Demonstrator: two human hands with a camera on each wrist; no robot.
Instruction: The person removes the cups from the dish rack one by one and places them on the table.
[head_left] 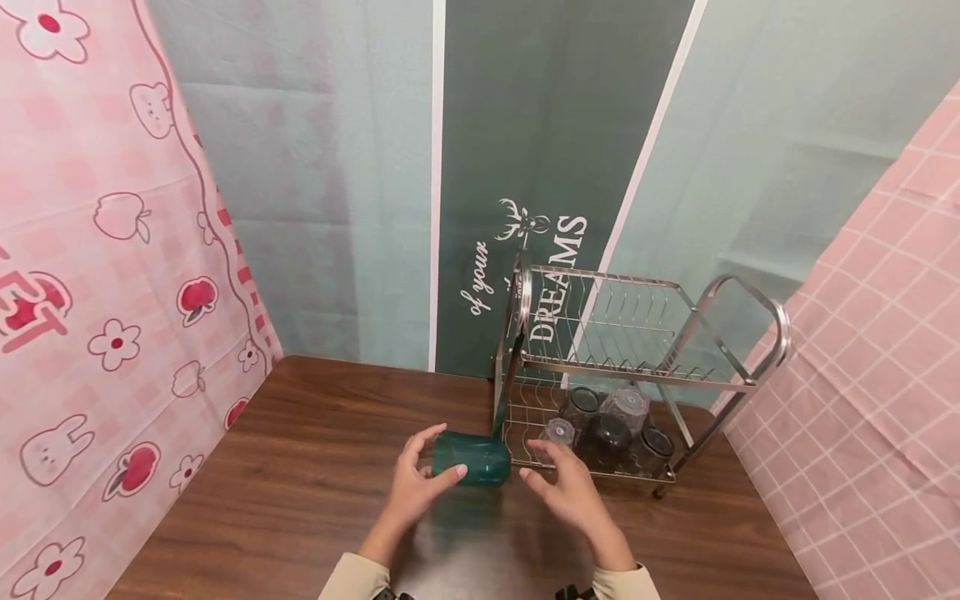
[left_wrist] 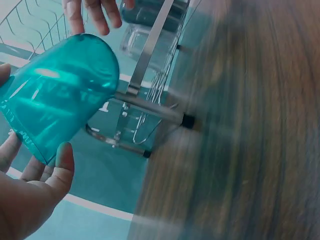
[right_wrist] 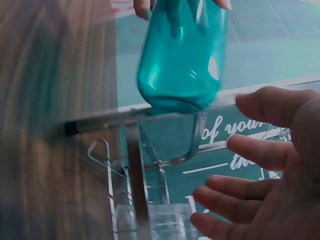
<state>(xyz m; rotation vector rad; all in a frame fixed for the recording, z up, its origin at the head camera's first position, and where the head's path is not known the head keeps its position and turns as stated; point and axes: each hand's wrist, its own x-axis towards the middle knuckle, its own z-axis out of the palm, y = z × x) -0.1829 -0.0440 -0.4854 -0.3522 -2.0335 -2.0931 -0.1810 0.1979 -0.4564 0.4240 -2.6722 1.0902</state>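
A translucent teal cup (head_left: 472, 458) lies on its side in the air above the table. My left hand (head_left: 415, 481) holds it near its rim, thumb on the near side and fingers on the far side. In the left wrist view the rim of the cup (left_wrist: 65, 90) faces that hand. My right hand (head_left: 570, 490) hovers just off the cup's base with its fingers spread, apart from it and holding nothing. The right wrist view shows a gap between the right hand (right_wrist: 270, 170) and the teal cup (right_wrist: 182, 70).
A two-tier metal dish rack (head_left: 637, 372) stands right of the cup on the brown wooden table (head_left: 315, 467). Several clear and dark cups, including a dark one (head_left: 609, 435), sit on its lower tier. Printed cloths hang behind and at both sides.
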